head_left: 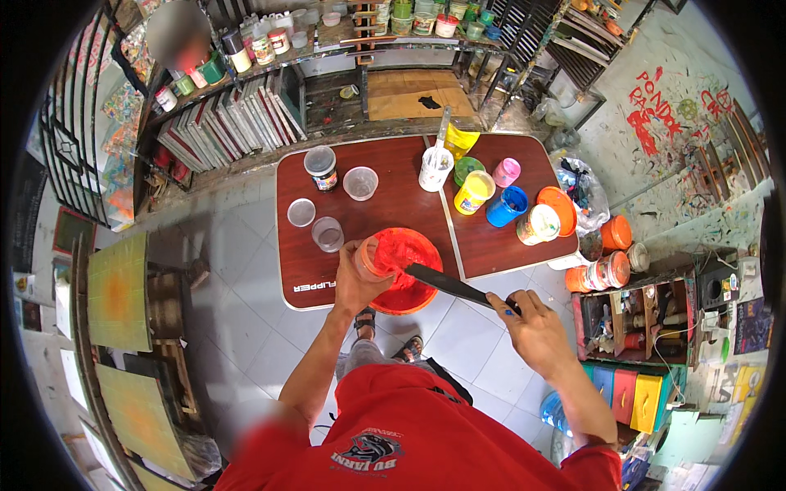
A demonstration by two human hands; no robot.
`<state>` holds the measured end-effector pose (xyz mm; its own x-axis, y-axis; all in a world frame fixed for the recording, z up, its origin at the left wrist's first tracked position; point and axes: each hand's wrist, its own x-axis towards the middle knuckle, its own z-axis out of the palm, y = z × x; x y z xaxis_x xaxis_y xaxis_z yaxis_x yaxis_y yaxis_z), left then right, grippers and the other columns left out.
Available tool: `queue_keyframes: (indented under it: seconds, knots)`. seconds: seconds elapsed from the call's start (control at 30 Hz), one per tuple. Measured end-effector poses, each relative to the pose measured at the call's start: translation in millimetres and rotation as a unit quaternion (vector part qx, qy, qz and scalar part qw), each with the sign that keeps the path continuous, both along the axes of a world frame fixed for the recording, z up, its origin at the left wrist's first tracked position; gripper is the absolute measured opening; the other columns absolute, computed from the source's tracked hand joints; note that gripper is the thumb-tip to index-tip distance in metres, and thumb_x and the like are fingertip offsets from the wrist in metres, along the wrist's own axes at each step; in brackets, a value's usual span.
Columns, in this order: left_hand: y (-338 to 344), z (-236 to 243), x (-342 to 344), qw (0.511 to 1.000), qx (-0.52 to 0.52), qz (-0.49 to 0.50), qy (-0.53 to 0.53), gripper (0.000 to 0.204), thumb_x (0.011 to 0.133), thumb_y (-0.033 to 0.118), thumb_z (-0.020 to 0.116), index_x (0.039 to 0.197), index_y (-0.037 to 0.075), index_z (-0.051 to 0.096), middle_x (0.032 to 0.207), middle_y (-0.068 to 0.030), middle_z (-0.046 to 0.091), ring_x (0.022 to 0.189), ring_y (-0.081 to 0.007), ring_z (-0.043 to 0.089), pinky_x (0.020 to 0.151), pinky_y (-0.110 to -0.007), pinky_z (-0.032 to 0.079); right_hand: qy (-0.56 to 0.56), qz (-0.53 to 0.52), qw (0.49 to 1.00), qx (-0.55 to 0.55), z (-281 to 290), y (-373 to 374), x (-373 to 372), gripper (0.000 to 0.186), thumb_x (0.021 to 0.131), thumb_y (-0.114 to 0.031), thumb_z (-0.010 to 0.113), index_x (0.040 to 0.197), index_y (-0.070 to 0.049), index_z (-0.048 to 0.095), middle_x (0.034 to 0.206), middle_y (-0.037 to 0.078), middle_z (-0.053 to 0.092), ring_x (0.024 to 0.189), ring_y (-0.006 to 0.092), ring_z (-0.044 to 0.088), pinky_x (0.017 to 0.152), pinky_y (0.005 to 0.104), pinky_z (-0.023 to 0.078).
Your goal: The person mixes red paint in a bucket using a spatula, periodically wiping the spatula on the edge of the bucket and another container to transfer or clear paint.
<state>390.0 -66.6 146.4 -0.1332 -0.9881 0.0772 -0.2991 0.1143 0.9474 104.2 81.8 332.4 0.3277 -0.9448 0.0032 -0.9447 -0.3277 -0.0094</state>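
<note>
Red paint bowl (407, 274) at near edge of dark red table (368, 164); left hand (358, 278) grips its rim, fingers partly hidden; right hand (532, 327) closed around black stirring stick (446, 281), tip in bowl.

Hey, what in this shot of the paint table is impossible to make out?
Head view:
- Small cup contents: hidden by the left hand gripping it.
- Long dark blade tip: lost against the red bowl.
- Blade handle: covered by the right hand.
- Shelf jars: too small.
</note>
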Motion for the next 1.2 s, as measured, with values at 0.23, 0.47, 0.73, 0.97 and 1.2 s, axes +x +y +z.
queue_keyframes:
  seconds: [0.23,0.47,0.73,0.97,1.2]
  knots:
    - [2.3,-9.6,-12.8,0.999,-0.035,-0.007,0.037,0.084,0.064,0.019,0.094,0.129,0.003,0.042,0.127,-0.013,0.054,0.12,-0.0268,0.057,0.105,-0.04,0.048,-0.477,-0.196,0.836,0.187,-87.2,7.0,12.9,0.03,0.106,-0.022,0.054,0.129,-0.007,0.065,0.073,0.005,0.062,0.057,0.0147,0.059,0.057,0.0328,0.05]
    - [7.8,-11.5,-19.9,0.997,-0.045,0.01,0.054,0.093,0.06,0.026,0.099,0.13,0.004,0.041,0.126,-0.0109,0.053,0.12,-0.0255,0.056,0.106,-0.04,0.046,-0.646,-0.25,0.674,0.257,-142.7,4.8,52.5,0.031,0.109,-0.028,0.05,0.112,-0.001,0.067,0.065,-0.002,0.056,0.053,0.0033,0.047,0.049,0.0237,0.038]
    - [4.3,-25.9,-13.4,0.997,-0.053,0.027,0.041,0.101,0.057,0.025,0.1,0.132,0.004,0.037,0.128,-0.0103,0.052,0.122,-0.0243,0.053,0.109,-0.039,0.042,-0.62,-0.298,0.653,0.316,-125.0,-3.2,54.6,0.035,0.107,-0.032,0.055,0.103,0.0,0.069,0.062,-0.002,0.056,0.051,0.0035,0.045,0.047,0.0238,0.035]
    - [-1.8,-36.6,-5.6,0.994,-0.058,0.036,0.086,0.1,0.057,0.022,0.1,0.132,0.003,0.036,0.13,-0.0102,0.052,0.122,-0.0232,0.052,0.112,-0.038,0.039,-0.565,-0.34,0.656,0.367,-108.0,9.6,32.3,0.04,0.105,-0.037,0.058,0.103,0.0,0.072,0.06,-0.002,0.055,0.048,0.0043,0.043,0.045,0.0249,0.032]
    - [-2.2,-41.4,-6.3,0.996,-0.043,0.029,0.071,0.096,0.058,0.02,0.098,0.13,0.003,0.037,0.127,-0.0108,0.054,0.12,-0.0235,0.054,0.11,-0.038,0.041,-0.432,-0.331,0.773,0.327,-58.7,4.0,13.5,0.037,0.103,-0.038,0.06,0.103,-0.003,0.075,0.06,0.004,0.062,0.049,0.013,0.054,0.052,0.0316,0.044]
